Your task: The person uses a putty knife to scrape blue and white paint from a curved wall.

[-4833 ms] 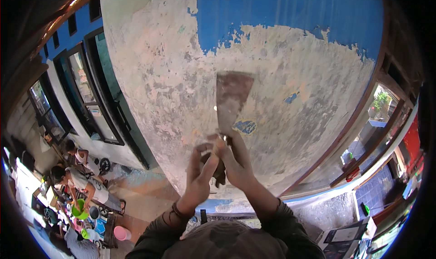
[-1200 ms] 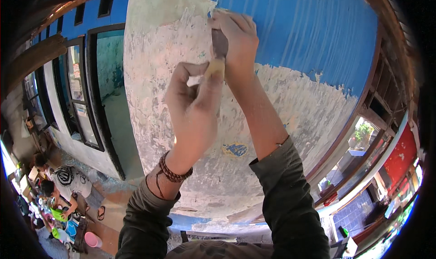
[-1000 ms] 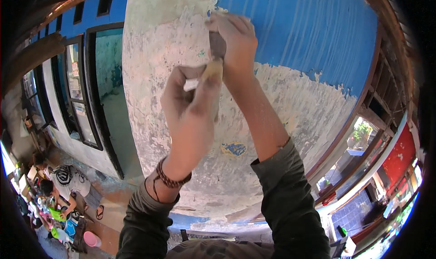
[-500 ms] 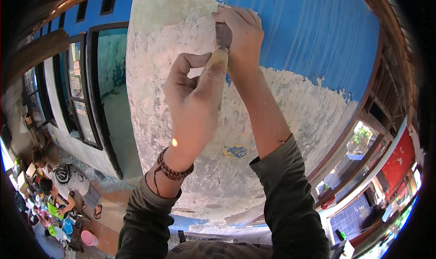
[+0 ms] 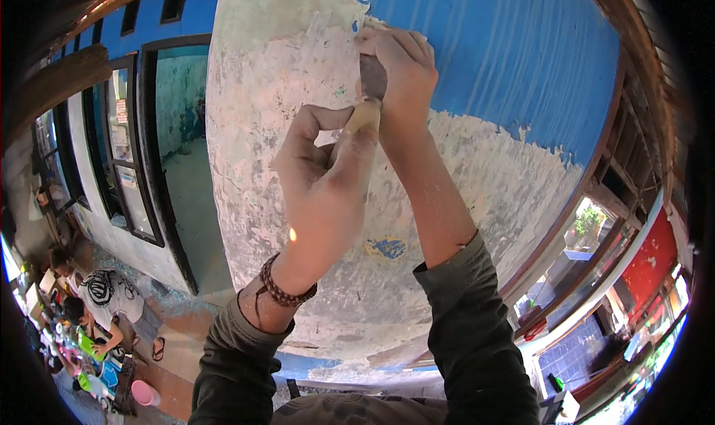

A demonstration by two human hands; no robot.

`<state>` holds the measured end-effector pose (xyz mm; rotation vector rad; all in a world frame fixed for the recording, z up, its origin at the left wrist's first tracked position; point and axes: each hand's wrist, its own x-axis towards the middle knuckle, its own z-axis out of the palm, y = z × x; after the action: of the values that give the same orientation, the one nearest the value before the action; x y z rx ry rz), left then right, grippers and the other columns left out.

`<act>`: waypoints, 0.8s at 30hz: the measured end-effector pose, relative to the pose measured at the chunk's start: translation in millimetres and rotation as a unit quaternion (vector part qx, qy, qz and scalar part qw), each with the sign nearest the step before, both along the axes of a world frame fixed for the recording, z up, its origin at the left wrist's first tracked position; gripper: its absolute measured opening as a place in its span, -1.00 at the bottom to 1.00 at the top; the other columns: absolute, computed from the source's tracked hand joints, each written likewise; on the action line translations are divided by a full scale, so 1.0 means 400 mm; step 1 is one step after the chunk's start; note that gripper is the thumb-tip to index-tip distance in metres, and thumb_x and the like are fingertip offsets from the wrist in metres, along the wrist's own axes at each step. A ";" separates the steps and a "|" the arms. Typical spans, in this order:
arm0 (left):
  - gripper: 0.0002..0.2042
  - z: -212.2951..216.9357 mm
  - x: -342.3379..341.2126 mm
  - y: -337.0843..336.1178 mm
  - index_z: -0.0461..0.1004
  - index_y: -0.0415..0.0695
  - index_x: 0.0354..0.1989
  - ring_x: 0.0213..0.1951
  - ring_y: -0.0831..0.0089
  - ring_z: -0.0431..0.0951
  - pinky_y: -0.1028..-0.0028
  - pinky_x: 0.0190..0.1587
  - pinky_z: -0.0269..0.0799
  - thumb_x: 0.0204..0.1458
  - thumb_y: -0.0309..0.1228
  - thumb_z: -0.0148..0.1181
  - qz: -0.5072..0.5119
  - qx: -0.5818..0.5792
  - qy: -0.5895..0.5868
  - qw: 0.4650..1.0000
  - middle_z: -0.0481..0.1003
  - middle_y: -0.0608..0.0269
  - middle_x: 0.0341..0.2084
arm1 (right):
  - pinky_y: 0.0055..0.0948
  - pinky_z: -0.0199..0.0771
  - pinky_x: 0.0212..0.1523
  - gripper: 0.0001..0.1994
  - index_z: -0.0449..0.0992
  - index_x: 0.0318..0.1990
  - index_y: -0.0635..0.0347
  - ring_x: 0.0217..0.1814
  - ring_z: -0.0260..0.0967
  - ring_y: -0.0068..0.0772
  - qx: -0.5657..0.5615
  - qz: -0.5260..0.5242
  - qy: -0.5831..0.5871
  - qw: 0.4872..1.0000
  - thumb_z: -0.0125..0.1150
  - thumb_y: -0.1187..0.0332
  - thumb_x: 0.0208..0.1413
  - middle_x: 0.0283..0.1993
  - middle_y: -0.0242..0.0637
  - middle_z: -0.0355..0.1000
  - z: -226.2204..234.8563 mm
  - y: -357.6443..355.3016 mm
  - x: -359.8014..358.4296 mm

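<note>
A wall in front of me carries blue paint (image 5: 521, 60) at the upper right, with a ragged edge against bare, blotchy plaster (image 5: 261, 134). My left hand (image 5: 328, 179) is closed around the yellowish handle of a scraper (image 5: 373, 78), its thumb lying along the handle. The scraper's dark grey blade points up, close against my right hand. My right hand (image 5: 406, 75) is closed just above and beside the blade, at the ragged paint edge. Its fingertips are partly hidden, so I cannot make out whether they grip the blade or a paint flap.
A dark-framed doorway (image 5: 182, 149) opens at the left. Two people, one in a white patterned shirt (image 5: 112, 295), are low at the lower left among colourful items, near a pink bucket (image 5: 145, 393). Wooden framing (image 5: 625, 142) edges the wall at the right.
Both hands and the scraper have moved slightly down the wall together. A small blue patch and more of the ragged edge now show above my right fingers.
</note>
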<state>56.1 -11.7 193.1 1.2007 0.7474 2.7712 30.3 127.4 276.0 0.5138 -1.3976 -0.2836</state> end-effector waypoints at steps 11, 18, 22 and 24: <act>-0.89 0.003 -0.039 0.016 0.38 -0.24 -0.29 -0.71 0.82 0.16 0.66 -0.69 -0.06 0.13 -0.47 0.15 0.074 -0.038 0.022 0.996 0.31 0.53 -0.71 | -0.19 0.29 0.05 -0.76 0.54 -0.28 0.22 -0.02 0.38 -0.04 -0.005 -0.011 0.032 0.999 0.15 0.39 -0.16 -0.14 -0.15 0.50 0.026 -0.005 -0.028; -0.79 -0.152 -0.021 -0.029 0.37 -0.21 -0.10 -0.76 0.75 0.20 0.63 -0.74 0.01 0.18 -0.37 0.12 -0.007 -0.221 0.004 0.975 0.28 0.48 -0.76 | -0.12 0.27 0.14 -0.78 0.56 -0.23 0.17 0.08 0.36 -0.11 -0.072 -0.045 -0.011 0.996 0.08 0.45 -0.06 -0.03 -0.18 0.47 -0.204 0.019 -0.006; -0.78 -0.423 0.038 -0.067 0.26 -0.20 -0.03 -0.83 0.69 0.13 0.59 -0.78 -0.01 0.21 -0.42 0.05 -0.150 -0.240 -0.124 0.951 0.19 0.46 -0.82 | -0.09 0.30 0.13 -0.82 0.58 -0.26 0.13 0.10 0.37 -0.17 -0.125 -0.029 -0.088 0.988 0.13 0.40 -0.04 -0.01 -0.24 0.47 -0.515 -0.028 0.044; -0.86 -0.428 0.048 -0.052 0.28 -0.13 -0.15 -0.84 0.69 0.10 0.61 -0.79 -0.04 0.19 -0.42 0.06 -0.103 -0.250 -0.097 0.958 0.18 0.46 -0.82 | -0.08 0.30 0.13 -0.86 0.57 -0.30 0.13 0.09 0.39 -0.17 -0.185 -0.013 -0.086 0.979 0.17 0.41 -0.06 -0.04 -0.27 0.48 -0.548 -0.054 0.055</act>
<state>75.3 -32.3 22.0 0.8375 1.1336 2.2849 52.5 106.0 56.7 0.2154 -1.5828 0.0032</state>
